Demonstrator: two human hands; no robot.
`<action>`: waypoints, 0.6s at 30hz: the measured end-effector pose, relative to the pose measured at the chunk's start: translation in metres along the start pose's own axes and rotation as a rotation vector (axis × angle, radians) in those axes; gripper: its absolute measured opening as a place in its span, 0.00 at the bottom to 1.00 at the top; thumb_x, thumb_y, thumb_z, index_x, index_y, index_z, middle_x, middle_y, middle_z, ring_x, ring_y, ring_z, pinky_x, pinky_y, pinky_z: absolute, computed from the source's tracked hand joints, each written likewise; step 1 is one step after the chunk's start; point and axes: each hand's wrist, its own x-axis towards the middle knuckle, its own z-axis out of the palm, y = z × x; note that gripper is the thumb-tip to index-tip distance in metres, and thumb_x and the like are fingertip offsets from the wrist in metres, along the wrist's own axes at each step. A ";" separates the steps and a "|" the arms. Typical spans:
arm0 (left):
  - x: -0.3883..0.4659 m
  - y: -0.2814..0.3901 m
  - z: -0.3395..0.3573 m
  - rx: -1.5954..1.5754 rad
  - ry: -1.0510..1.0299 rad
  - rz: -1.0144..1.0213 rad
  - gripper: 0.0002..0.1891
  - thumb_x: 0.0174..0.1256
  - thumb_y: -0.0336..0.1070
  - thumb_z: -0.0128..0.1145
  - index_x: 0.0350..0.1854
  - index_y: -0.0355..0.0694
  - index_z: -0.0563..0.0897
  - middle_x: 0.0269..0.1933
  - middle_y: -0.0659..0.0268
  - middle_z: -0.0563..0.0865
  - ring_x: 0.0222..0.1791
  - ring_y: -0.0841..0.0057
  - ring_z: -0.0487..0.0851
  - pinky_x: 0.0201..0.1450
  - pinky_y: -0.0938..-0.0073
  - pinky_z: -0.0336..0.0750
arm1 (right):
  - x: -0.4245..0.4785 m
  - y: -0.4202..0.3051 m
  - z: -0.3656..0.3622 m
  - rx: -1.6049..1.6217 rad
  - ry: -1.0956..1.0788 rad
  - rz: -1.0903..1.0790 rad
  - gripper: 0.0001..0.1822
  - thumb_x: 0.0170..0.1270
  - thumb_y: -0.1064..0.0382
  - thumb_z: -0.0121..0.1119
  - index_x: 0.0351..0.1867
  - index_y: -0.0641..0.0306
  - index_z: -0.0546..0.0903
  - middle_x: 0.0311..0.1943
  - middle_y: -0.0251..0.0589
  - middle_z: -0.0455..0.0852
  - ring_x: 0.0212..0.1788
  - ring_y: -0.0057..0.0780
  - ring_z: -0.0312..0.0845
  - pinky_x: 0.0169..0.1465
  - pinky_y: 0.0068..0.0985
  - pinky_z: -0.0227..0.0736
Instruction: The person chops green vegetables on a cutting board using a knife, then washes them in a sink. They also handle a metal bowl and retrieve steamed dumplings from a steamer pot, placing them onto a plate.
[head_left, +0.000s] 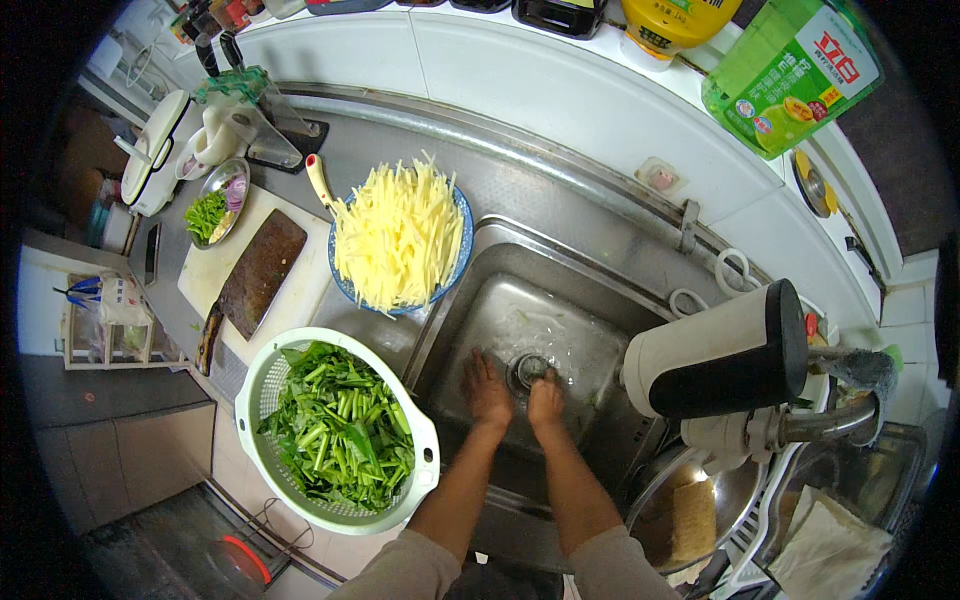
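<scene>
Both my hands are down inside a stainless steel sink (480, 300), whose floor looks wet. My left hand (487, 394) lies by the left side of the drain, fingers a little apart and nothing seen in it. At the drain's right edge is my right hand (546, 397), its fingers curled down by the drain strainer (531, 369); whether they grip it is hidden. Left of the sink, a blue bowl (466, 251) is heaped with pale shredded strips, likely potato (397, 232). Nearer to me, a white plastic colander (251, 442) holds cut leafy greens (337, 435).
A cleaver (262, 274) lies on a white cutting board (202, 262), beside a metal dish of chopped vegetables (217, 202). A faucet with a bulky white-and-black body (712, 352) juts over the sink's right side. Below it sits a metal basin (649, 517) with a sponge (694, 517).
</scene>
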 end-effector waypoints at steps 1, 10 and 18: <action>-0.001 -0.002 -0.005 0.003 -0.031 -0.012 0.33 0.58 0.34 0.49 0.67 0.37 0.54 0.72 0.59 0.48 0.71 0.59 0.48 0.67 0.52 0.51 | -0.001 0.000 0.001 -0.060 -0.017 -0.070 0.17 0.60 0.66 0.47 0.51 0.64 0.73 0.51 0.50 0.75 0.46 0.48 0.76 0.48 0.39 0.73; -0.013 -0.017 -0.025 0.064 -0.422 -0.063 0.31 0.59 0.34 0.49 0.67 0.39 0.58 0.70 0.59 0.54 0.70 0.60 0.52 0.66 0.55 0.54 | -0.034 -0.010 0.001 -0.015 0.013 -0.156 0.14 0.55 0.62 0.52 0.39 0.66 0.81 0.38 0.54 0.82 0.45 0.47 0.77 0.46 0.39 0.74; -0.037 -0.008 -0.053 0.129 -0.411 -0.003 0.33 0.58 0.37 0.53 0.67 0.42 0.58 0.70 0.61 0.55 0.65 0.58 0.62 0.63 0.58 0.63 | -0.023 -0.022 -0.026 -0.157 -0.323 -0.159 0.16 0.47 0.65 0.61 0.41 0.66 0.80 0.38 0.54 0.82 0.43 0.49 0.78 0.49 0.40 0.72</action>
